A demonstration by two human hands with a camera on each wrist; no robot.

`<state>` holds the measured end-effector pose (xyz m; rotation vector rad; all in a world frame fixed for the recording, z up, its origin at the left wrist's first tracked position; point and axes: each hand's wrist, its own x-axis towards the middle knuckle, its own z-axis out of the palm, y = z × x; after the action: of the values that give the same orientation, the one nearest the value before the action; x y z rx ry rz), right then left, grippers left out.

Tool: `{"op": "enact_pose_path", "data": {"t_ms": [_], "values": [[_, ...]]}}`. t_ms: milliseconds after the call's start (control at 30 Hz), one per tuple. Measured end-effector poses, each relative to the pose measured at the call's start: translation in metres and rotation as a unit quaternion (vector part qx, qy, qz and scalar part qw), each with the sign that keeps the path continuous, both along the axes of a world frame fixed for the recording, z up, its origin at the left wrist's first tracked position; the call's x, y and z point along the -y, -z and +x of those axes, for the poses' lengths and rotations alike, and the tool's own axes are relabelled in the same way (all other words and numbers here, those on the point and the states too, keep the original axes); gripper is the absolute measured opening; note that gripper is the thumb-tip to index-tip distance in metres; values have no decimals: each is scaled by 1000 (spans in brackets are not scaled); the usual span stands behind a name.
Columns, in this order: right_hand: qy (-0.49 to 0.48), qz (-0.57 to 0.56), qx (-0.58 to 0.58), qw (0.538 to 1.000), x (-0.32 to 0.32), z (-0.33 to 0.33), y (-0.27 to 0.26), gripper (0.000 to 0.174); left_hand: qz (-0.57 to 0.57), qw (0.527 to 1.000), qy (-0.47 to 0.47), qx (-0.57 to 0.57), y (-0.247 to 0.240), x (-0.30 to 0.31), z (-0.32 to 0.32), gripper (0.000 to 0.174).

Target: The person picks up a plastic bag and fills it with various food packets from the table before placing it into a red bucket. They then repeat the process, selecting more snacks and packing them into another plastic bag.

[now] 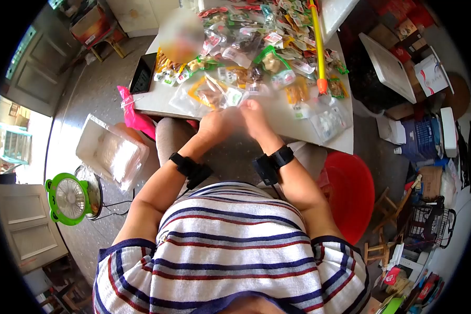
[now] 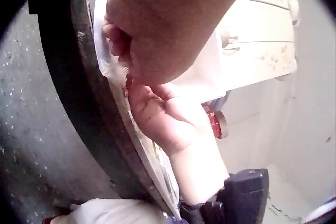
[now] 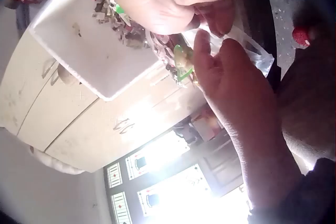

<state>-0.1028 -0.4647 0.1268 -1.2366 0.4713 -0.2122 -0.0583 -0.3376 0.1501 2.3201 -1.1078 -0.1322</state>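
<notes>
Both hands meet over the table's near edge, pinching a clear plastic bag [image 1: 230, 98] between fingertips and thumbs. The left hand [image 1: 214, 127] grips its near edge from the left. Beside it the right hand [image 1: 256, 119] grips the bag with thumb and curled fingers. In the right wrist view clear plastic [image 3: 258, 58] juts out beyond the left hand [image 3: 233, 74]. The left wrist view shows the bag's crumpled edge [image 2: 113, 69] under the fingers. Just beyond the hands lies a yellow-edged clear packet [image 1: 206, 94]. The fingertips are partly blurred in the head view.
Many small food packets [image 1: 246, 39] cover the white table [image 1: 277, 123]. A yellow pole [image 1: 317, 42] lies across its right side, a black tray [image 1: 143, 74] at its left edge. A red basin [image 1: 353, 196], a white foam box [image 1: 102, 141] and a green fan [image 1: 68, 199] stand around.
</notes>
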Motion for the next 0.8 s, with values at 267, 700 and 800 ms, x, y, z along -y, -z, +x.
{"op": "enact_pose_path", "data": {"t_ms": [267,700,800], "values": [[121,-737,-15,664,84,-30,-2,36,45,999,-10,22,13,1,2,28],[68,-771,-105,624,56,-49,-13,52,25,999,-15,26,12,0,0,28],[13,-745,-84,661,42,-65,-10,54,19,999,-15,34,15,0,1,27]]}}
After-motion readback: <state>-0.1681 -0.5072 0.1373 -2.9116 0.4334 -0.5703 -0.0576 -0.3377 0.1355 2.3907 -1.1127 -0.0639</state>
